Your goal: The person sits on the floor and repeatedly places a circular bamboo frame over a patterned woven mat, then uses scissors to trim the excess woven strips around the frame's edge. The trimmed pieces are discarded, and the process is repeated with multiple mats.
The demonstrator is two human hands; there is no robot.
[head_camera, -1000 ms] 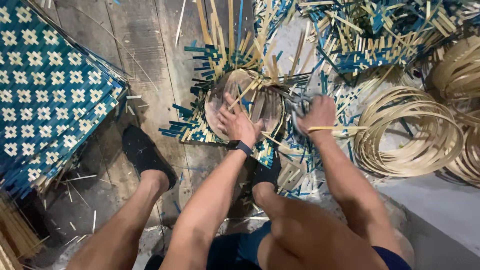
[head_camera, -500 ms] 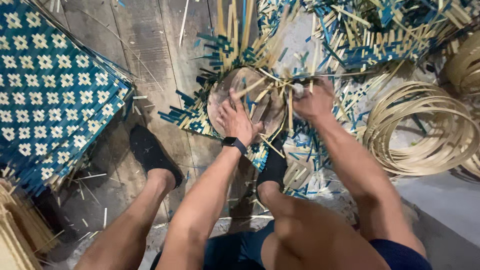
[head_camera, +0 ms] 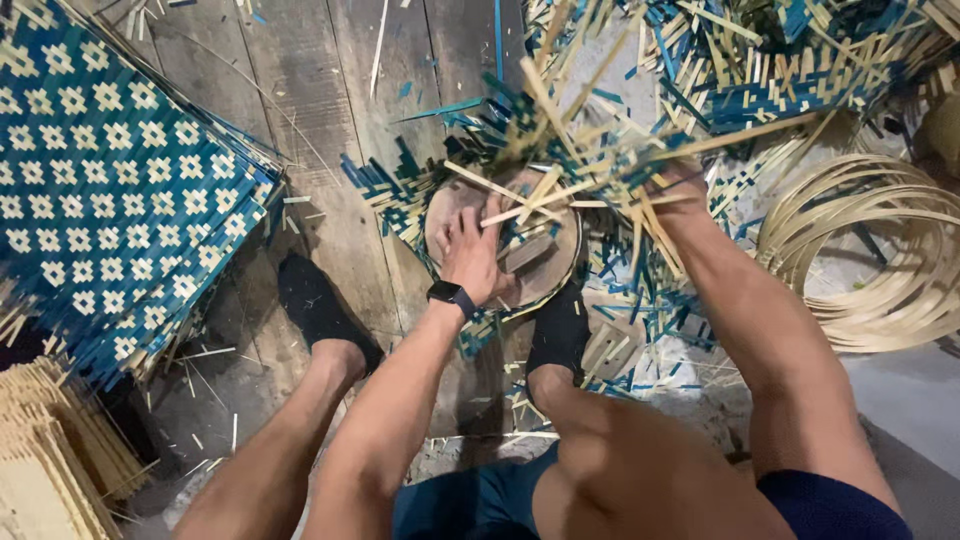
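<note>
Now lifted higher: blue-and-tan woven bamboo strips (head_camera: 590,150), right hand (head_camera: 680,185) clamped on; left hand (head_camera: 472,250), fingers together, pressing round wooden form (head_camera: 540,270).

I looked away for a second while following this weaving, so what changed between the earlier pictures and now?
The right hand moved from beside the pale coiled bamboo hoops up into the loose blue and tan bamboo strips, lifting them over the round wooden disc. A thin strip it pinched earlier is no longer seen. The left hand stayed pressed on the disc; the blue-and-white woven mat stayed put.
</note>
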